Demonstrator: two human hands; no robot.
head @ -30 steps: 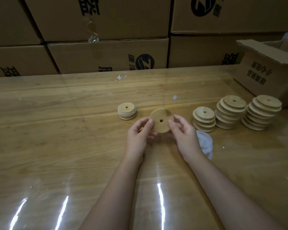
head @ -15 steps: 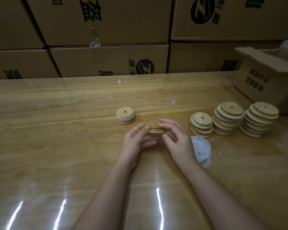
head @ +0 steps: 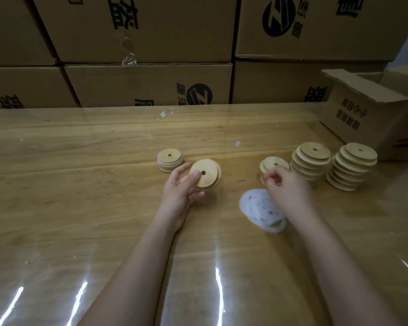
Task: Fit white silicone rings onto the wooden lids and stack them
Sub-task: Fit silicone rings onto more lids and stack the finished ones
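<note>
Wooden lid [head: 205,174], round with a small centre hole: held tilted above the table, centre of scene, flat face toward the camera. Ring on it or not: cannot tell.
Left hand [head: 181,191]: grasping that lid, thumb on the near face, fingers spread behind its left edge.
Right hand [head: 287,187]: fingers curled, blurred, over the near side of the short lid stack [head: 275,164]; holding anything or not: cannot tell.
White silicone rings [head: 262,209]: loose overlapping heap on the table, just near-left of the right hand.
Ringed lid stack [head: 170,160]: low pile with white edges showing, just far-left of the held lid.
Two taller lid stacks [head: 311,158], [head: 353,165]: right of the short one, slightly uneven.
Table [head: 80,184]: wood grain under a glossy clear cover.
Open carton [head: 363,114]: far right on the table.
Stacked cartons [head: 151,85]: printed, along the far edge.
</note>
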